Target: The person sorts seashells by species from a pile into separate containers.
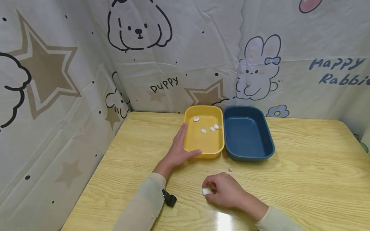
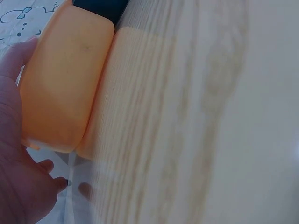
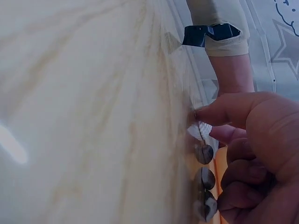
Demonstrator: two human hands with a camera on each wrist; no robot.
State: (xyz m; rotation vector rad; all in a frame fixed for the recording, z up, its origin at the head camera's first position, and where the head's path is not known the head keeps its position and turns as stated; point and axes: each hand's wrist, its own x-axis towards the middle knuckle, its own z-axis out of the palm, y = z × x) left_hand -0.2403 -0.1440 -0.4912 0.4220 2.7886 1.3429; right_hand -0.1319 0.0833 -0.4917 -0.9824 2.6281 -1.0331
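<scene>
My right hand (image 1: 225,191) is low over the table in front of the bins, pinching a white ridged shell (image 3: 200,131) between thumb and finger at the tabletop. Dark, rounded, shell-like pieces (image 3: 205,178) lie in a line by its curled fingers in the right wrist view; the hand mostly hides them in the head view. My left hand (image 1: 179,150) rests against the near left corner of a yellow bin (image 1: 204,155), fingers spread along its side and thumb on the front rim. Several white shells (image 1: 203,131) lie inside that bin.
A dark blue bin (image 1: 245,141) stands against the yellow one on its right. One small shell-like piece (image 1: 230,169) lies between the blue bin and my right hand. A black strap (image 1: 169,198) is on the left sleeve. A patterned curtain (image 1: 202,64) hangs behind the table.
</scene>
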